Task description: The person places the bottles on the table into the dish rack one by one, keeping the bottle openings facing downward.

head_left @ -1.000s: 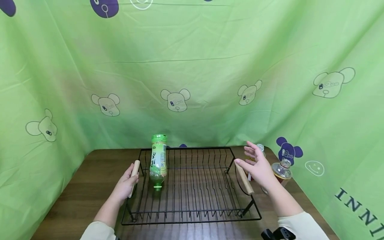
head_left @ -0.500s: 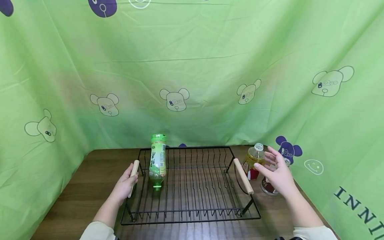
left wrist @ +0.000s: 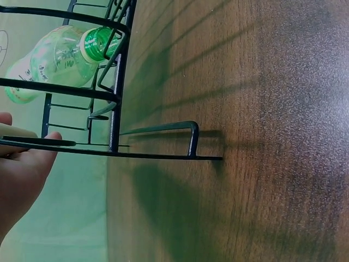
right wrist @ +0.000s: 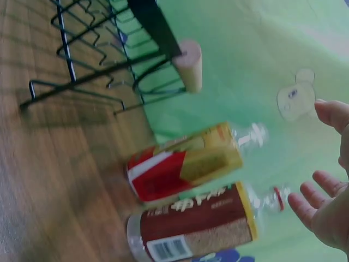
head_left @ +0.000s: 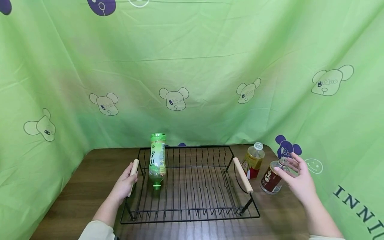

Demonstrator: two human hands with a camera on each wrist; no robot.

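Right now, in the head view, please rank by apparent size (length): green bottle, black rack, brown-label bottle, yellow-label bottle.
1. Black rack
2. Green bottle
3. Brown-label bottle, yellow-label bottle: too alike to rank; the right hand partly covers the former.

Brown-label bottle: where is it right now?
Head view, right side: the brown-label bottle stands on the table, right of the wire rack, between the yellow-and-red-label bottle and the person's right hand.
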